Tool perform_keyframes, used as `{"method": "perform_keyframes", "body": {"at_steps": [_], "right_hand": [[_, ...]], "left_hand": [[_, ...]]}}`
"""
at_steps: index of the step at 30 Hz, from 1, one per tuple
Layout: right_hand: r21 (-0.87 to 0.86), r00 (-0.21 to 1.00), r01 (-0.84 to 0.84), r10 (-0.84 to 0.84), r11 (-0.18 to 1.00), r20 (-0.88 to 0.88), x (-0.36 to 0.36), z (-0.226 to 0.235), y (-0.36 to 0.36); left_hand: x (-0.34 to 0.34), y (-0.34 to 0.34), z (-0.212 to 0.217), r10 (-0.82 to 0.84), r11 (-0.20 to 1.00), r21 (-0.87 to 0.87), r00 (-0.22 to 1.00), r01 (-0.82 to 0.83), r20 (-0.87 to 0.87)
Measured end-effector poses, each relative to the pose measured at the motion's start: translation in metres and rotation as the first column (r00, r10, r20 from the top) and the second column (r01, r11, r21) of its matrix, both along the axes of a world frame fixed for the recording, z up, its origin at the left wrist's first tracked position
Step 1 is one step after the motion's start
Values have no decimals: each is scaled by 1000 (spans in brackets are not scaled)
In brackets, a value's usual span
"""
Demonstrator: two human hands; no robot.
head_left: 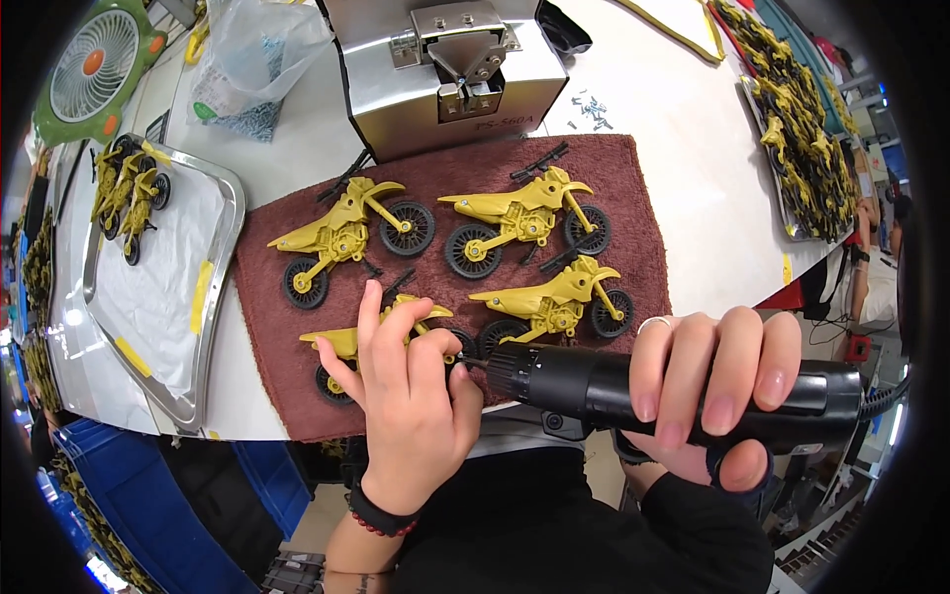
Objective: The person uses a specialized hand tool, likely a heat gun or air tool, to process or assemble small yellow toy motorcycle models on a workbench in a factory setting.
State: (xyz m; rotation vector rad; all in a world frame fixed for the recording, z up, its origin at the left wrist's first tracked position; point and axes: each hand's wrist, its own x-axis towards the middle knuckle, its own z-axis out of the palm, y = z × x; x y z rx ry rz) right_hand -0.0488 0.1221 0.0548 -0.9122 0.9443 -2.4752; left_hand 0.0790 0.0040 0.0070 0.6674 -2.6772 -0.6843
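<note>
My right hand [708, 381] is wrapped round a black corded electric screwdriver [594, 381], held level with its bit pointing left. Close to the bit tip, the thumb and forefinger of my left hand [411, 396] are pinched together, and its other fingers are raised. What they pinch is too small to make out. Behind that hand, partly hidden, lies a yellow toy motorcycle [341, 342] with black wheels. Three more lie on their sides on the brown towel [287, 396]: one far left [341, 226], one far right [524, 213], and one [554, 297] just beyond the screwdriver.
A metal machine [445, 109] stands behind the towel, with loose screws [591, 111] to its right. At left are a bag of screws [257, 89], a green fan [94, 64] and a lined tray [223, 238] bearing toy motorcycles. Another loaded tray [802, 139] is at far right.
</note>
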Motion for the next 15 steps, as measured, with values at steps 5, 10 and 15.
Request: {"method": "perform_keyframes", "body": {"at_steps": [5,10,15], "right_hand": [[36,999,-38,39,999,-33,-1,2,2],[27,999,-17,18,999,-51,4,4,0],[27,999,16,-15,999,-33,4,2,-1]], "left_hand": [[-2,-1,1,11,1000,-14,1000,-11,9],[-3,-1,1,25,999,-23,999,-24,20],[-1,-2,-2,5,999,-45,1000,-3,28]]}}
